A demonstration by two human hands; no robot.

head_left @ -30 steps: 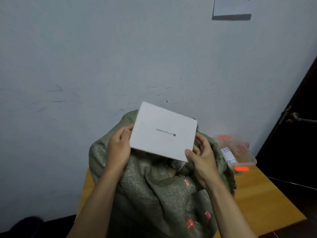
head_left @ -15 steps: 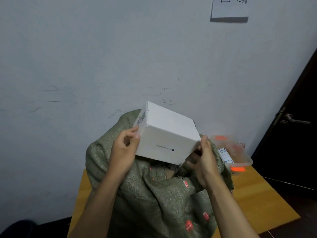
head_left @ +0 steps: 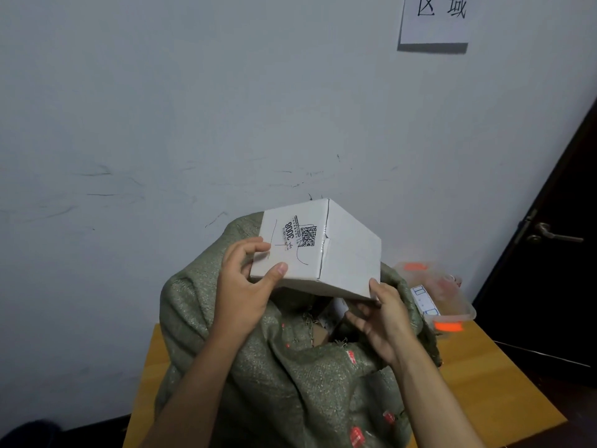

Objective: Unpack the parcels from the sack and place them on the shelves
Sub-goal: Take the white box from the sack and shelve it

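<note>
Both hands hold the white parcel [head_left: 318, 250] above the open mouth of the green sack [head_left: 258, 367]: the left hand [head_left: 244, 291] pinches the labelled face between thumb and fingers, while the right hand [head_left: 384, 321] supports the lower right corner. Tilting the parcel presents its label toward the camera, probably for reading. Further parcels inside the sack are largely hidden. No shelves are visible.

scuffed pale wall [head_left: 193, 124] | paper sign [head_left: 433, 19] taped up top | dark door [head_left: 555, 253], metal handle [head_left: 549, 232] on the right | wooden counter [head_left: 491, 383]
</note>
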